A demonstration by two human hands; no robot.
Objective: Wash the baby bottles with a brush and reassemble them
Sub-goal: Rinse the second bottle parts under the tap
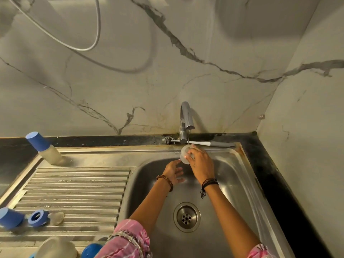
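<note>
My right hand [200, 163] grips a clear bottle body [184, 154] and tilts its open mouth under a thin stream from the chrome tap [186, 121]. Just below and to the left, my left hand [173, 173] hovers over the basin with fingers spread, holding nothing. A bottle brush [197, 143] with a white and grey handle lies on the ledge behind the tap. An assembled bottle with a blue cap [43, 148] stands at the drainboard's far left. Near the front left lie a blue cap [10, 218], a blue collar ring [38, 217] and a clear teat [56, 217].
The steel sink [232, 183] has a round drain [186, 216] in its floor. The ribbed drainboard [78, 189] runs to the left. Another clear bottle part [55, 247] and a blue piece [91, 251] sit at the bottom edge. Marbled walls close the back and right.
</note>
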